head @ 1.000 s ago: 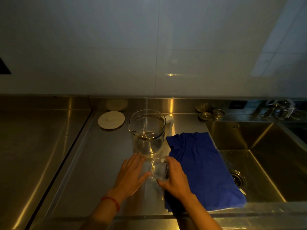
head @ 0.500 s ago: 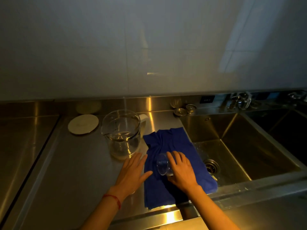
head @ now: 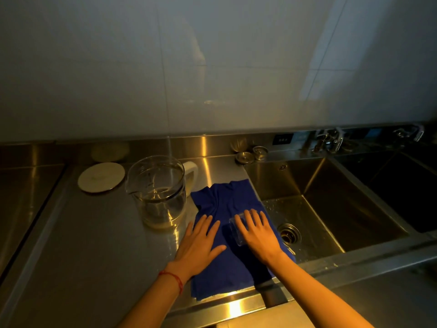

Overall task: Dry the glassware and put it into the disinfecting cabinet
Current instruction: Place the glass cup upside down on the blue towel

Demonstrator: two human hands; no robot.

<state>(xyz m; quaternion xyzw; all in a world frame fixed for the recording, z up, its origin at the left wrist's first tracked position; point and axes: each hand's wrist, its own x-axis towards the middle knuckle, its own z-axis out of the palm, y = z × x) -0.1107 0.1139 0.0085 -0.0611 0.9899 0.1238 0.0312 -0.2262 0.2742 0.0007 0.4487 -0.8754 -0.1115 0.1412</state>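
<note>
Two hands lie on a blue cloth [head: 227, 235] spread at the front of the steel surface [head: 89, 245]. The left hand [head: 198, 242] is flat, fingers straight and slightly spread, pressing the cloth's left part, with its palm's outer edge over the cloth's border; a red string [head: 172, 278] circles its wrist. The right hand [head: 257, 233] also has straight, spread fingers and rests on top of a small clear glass [head: 235, 229], which lies on its side on the cloth with its open mouth toward the left hand. Neither hand curls round anything; the two are near each other but not touching, with the glass between them under the right fingers.

Just left of the cloth's far corner stands a large glass jug [head: 158, 192], upright, with a white handle [head: 192, 174] on its right side and some water in the bottom. Farther left a round white lid [head: 101, 177] lies flat on the surface. The cloth's right edge hangs over the rim of a steel sink [head: 331, 200], whose drain [head: 289, 233] sits close to the right hand. Behind the sink, by the back ledge, lie two small metal strainer plugs [head: 251, 154], and taps [head: 328, 139] stand farther right. A second, darker basin [head: 402, 183] adjoins on the right. A pale tiled wall [head: 189, 67] rises behind everything.
</note>
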